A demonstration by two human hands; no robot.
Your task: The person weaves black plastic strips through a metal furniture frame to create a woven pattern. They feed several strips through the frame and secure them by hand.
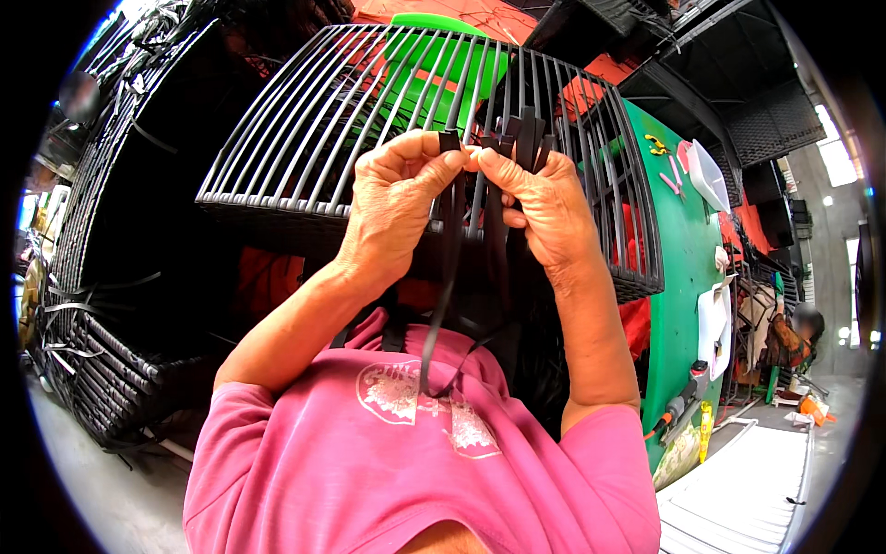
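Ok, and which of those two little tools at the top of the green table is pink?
The pink-handled tool, the lower and farther right of the two in the picture; the other, the yellow-handled tool, lies just above it.

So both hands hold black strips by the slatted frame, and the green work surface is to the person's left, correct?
No, the head view shows the green work surface to the person's right. The left hand and right hand do hold black strips by the slatted frame.
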